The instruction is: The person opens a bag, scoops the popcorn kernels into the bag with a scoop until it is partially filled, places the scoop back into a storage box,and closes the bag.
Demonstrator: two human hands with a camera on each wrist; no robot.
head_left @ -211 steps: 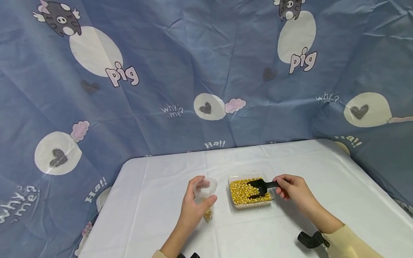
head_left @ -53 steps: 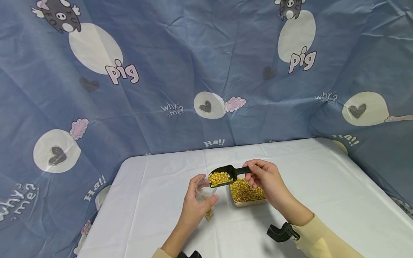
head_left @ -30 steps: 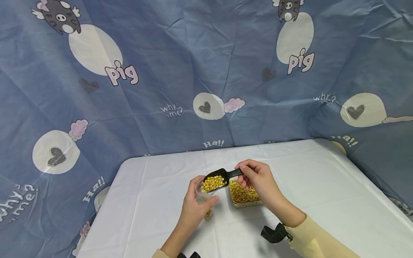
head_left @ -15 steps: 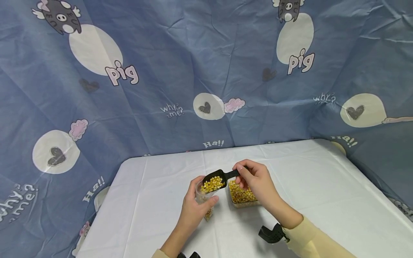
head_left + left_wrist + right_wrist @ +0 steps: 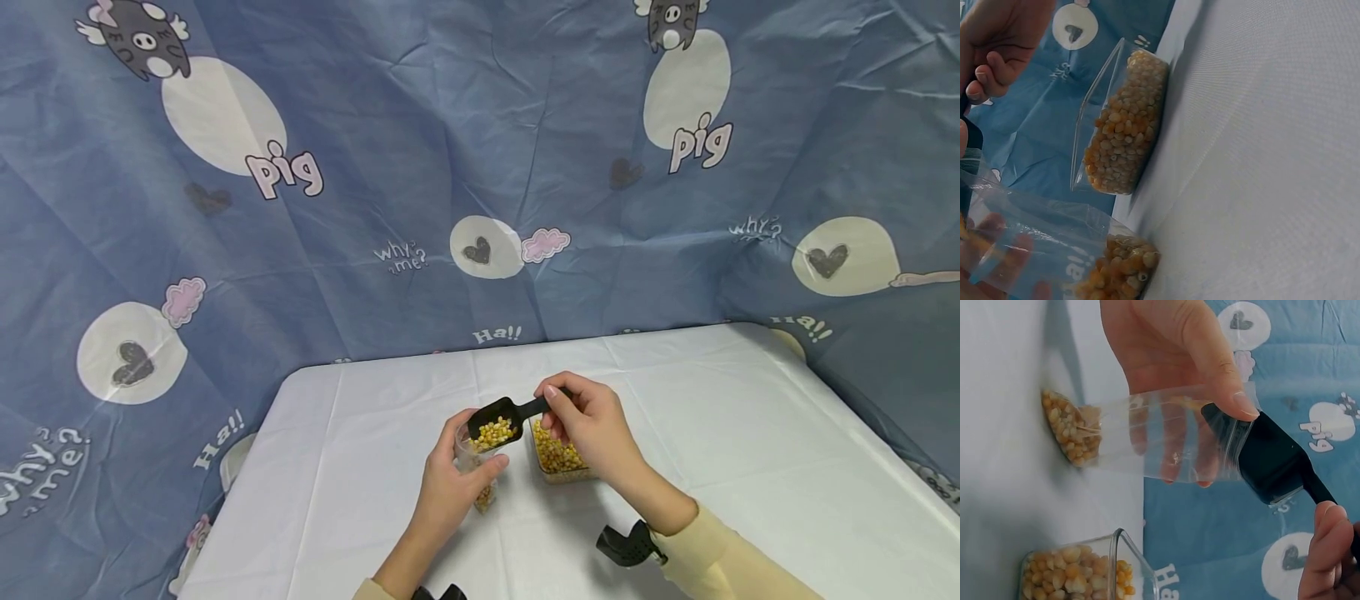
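Note:
My left hand [image 5: 448, 483] holds a clear zip bag [image 5: 1147, 434] upright by its mouth, fingers and thumb curled round the opening. Corn kernels [image 5: 1069, 428] lie in the bottom of the bag, which meets the white table. In my right hand [image 5: 592, 421] is the handle of a black scoop [image 5: 501, 408], tilted down to the left. The scoop's front end is inside the bag's mouth, and kernels still lie in its bowl. To the right of the bag stands a clear rectangular container [image 5: 1125, 125] of corn kernels, partly hidden behind my right hand in the head view.
A white cloth covers the table [image 5: 375, 467]. A blue printed curtain [image 5: 420, 167] hangs behind it and along its sides. A black wrist mount [image 5: 628, 546] sits on the right forearm, low over the cloth.
From the container, my right hand has lifted a scoopful of kernels, carried it left and tipped it into the bag's mouth. The kernels in the scoop have become fewer. My left hand stays put.

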